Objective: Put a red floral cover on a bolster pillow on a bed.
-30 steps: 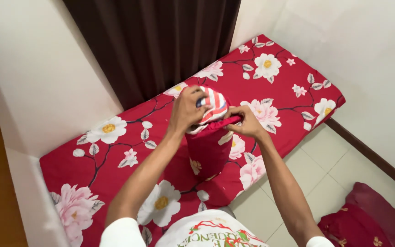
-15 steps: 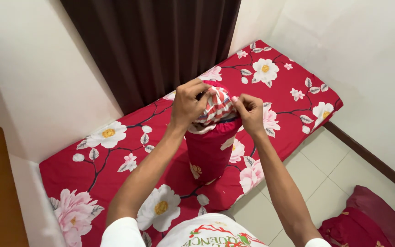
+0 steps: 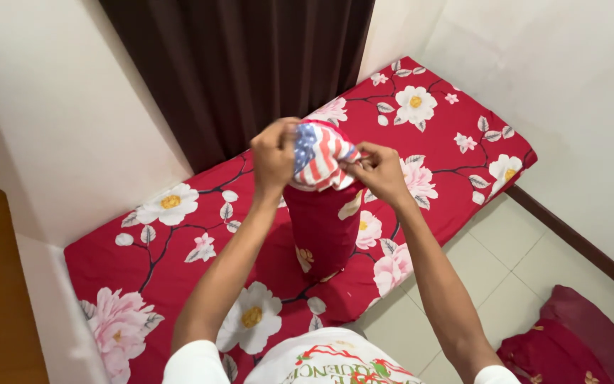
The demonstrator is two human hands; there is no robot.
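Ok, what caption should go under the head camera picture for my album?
Both hands, left hand and right hand, grip a striped pillow standing in a red flowered cover on the matching mattress.

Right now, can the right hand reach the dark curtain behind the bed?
Probably yes, though not freely. The right hand is gripping the striped cloth atop the upright red bolster; the curtain hangs just beyond, with nothing between, so it would need to let go first.

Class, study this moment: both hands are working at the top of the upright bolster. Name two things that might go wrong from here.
1. The red floral cover might slide back down, since the left hand and right hand pinch it only at the top, where the striped bolster still shows.
2. The bolster, standing on end on the mattress, could tip over.
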